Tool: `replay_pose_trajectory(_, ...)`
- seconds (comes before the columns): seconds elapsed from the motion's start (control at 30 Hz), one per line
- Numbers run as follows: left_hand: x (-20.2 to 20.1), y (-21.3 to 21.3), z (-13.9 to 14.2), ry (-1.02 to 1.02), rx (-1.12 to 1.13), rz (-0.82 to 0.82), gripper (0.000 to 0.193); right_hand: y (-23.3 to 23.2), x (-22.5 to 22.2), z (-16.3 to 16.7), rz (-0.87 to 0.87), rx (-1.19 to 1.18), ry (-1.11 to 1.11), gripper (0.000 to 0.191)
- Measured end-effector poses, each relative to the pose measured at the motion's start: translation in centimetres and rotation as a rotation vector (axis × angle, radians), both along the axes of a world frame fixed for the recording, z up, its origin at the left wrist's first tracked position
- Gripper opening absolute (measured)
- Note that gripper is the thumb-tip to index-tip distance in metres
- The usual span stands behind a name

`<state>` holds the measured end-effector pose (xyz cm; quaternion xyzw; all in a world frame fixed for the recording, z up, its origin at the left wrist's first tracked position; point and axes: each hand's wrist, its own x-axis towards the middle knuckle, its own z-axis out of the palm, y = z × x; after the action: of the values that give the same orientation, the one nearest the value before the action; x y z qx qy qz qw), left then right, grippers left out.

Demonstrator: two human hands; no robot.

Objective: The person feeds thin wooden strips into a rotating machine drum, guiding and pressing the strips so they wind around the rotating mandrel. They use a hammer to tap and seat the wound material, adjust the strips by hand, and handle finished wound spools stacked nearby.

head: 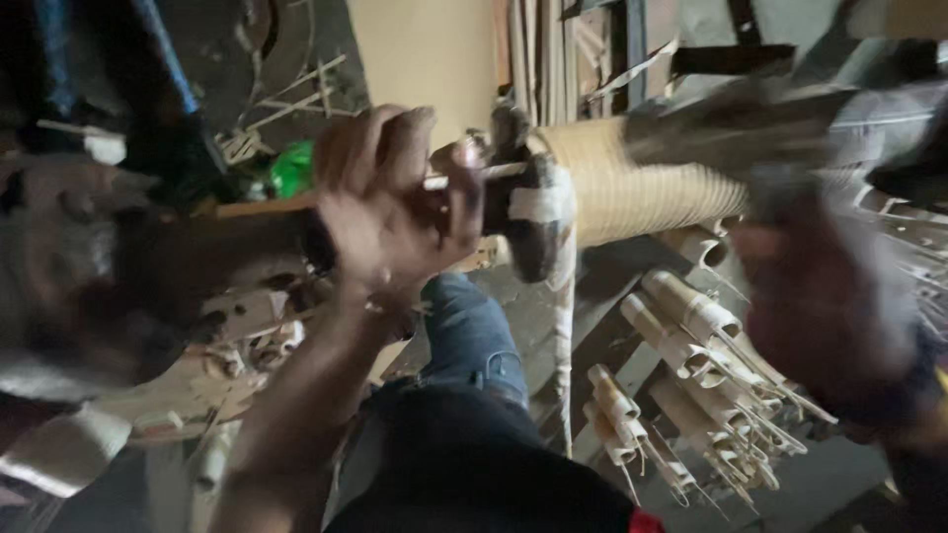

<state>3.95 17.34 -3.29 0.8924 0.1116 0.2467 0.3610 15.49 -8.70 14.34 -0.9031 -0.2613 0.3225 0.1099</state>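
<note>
Cane-wrapped pole (632, 188), lying crosswise, left hand (390, 202) gripping

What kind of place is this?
Likely a small cane or bamboo craft workshop: a pale cylinder wound tight with cane strips, a pile of short wrapped bamboo tubes below, and loose thin splints on the dark floor.

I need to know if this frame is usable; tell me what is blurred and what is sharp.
Head view: the right hand is smeared by motion blur; the left hand and the wound cane roll are softer but readable; the tied bundles are sharpest; lighting is dim.
</note>
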Motion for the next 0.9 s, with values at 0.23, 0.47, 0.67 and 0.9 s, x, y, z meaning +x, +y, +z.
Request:
replay_pose_trajectory(0.23, -0.4, 0.0, -0.5, 0.06, 0.001, -0.025, 0.025, 2.5, 1.8, 1.7, 0.107, -0.092, -0.007, 0.028)
replay_pose_trajectory(0.47, -0.4, 0.0, -1.0, 0.043, 0.004, -0.031, 0.029, 2.9, 2.3, -0.6, 0.146, -0.082, 0.12, 0.032)
replay_pose_trajectory(0.67, -0.8, 0.2, -1.0, 0.079, 0.02, -0.067, 0.029, 1.7, -1.5, -1.4, 0.267, -0.061, -0.063, 0.034)
replay_pose_trajectory(0.9, -0.8, 0.1, -0.7, 0.022, 0.027, -0.052, 0.027, -2.9, -5.2, -1.7, -0.006, 0.217, -0.216, 0.032)
